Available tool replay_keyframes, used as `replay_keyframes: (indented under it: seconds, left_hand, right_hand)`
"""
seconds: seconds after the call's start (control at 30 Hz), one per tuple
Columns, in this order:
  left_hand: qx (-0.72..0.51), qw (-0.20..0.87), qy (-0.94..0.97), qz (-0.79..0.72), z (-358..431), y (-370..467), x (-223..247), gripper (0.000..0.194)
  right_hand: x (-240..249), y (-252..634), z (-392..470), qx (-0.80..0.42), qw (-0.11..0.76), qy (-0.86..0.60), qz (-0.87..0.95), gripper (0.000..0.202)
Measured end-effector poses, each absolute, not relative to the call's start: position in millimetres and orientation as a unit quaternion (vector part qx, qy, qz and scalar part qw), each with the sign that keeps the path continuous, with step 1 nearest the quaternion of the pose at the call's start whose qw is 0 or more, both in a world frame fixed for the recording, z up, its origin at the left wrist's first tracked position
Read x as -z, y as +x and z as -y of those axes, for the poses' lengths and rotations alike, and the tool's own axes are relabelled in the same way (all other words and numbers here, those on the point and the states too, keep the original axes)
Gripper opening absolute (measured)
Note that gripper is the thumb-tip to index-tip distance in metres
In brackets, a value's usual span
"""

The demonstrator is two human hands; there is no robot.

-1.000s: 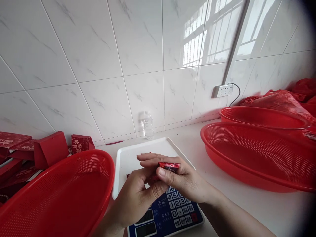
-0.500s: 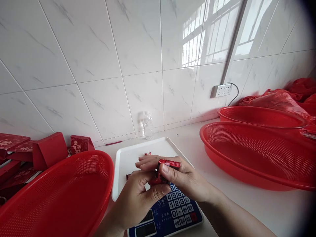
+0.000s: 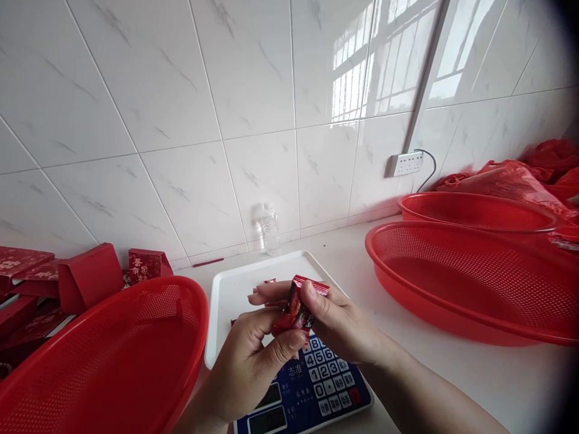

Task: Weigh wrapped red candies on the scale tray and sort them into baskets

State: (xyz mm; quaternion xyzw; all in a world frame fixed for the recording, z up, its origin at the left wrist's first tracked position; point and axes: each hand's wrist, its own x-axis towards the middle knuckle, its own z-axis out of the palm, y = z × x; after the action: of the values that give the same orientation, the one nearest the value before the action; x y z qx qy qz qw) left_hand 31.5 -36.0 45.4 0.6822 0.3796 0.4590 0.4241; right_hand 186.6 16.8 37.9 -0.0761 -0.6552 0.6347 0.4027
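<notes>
Small red wrapped packets [image 3: 296, 310] are held between both hands, above the front of a white scale. My left hand [image 3: 256, 361] grips their lower end with the thumb in front. On the right, my right hand [image 3: 337, 319] pinches their upper part under its thumb. How many packets there are cannot be made out. Below the hands lies the scale's blue keypad panel [image 3: 316, 386]. On the scale's white tray [image 3: 244, 283] a small red packet [image 3: 270, 281] shows behind the fingers, and a dark red bit of another shows beside my left hand.
A red perforated basket [image 3: 136, 337] stands at the left, beside red boxes [image 3: 90, 277]. Two more red baskets [image 3: 452, 271] are at the right, with red bags [image 3: 515, 181] behind. A clear bottle [image 3: 271, 229] stands near the tiled wall, below a power strip [image 3: 406, 163].
The held packets have tilted up and show more of their printed front. My right thumb has shifted upward slightly, and my left thumb has moved a little to the left.
</notes>
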Motion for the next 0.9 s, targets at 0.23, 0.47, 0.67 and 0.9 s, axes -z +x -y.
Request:
replay_keyframes:
  seconds: [0.23, 0.47, 0.67, 0.9]
  left_hand:
    - [-0.485, 0.422, 0.679, -0.355, 41.2, 31.9, -44.8, 0.041]
    - [-0.487, 0.412, 0.687, -0.348, 42.3, 33.0, -45.4, 0.035]
    - [-0.474, 0.407, 0.685, -0.375, 40.9, 29.5, -43.1, 0.041]
    - [-0.475, 0.392, 0.698, -0.365, 35.9, 29.0, -42.0, 0.039]
  right_hand:
    - [-34.4, 187.1, -18.0, -0.645, 0.386, -0.047, 0.658, 0.058]
    - [-42.0, 187.6, -13.4, -0.626, 0.384, -0.057, 0.676, 0.067]
    - [-45.8, 189.0, -10.7, -0.612, 0.384, -0.09, 0.685, 0.055]
    - [-46.9, 187.3, -6.8, -0.567, 0.436, -0.067, 0.696, 0.034]
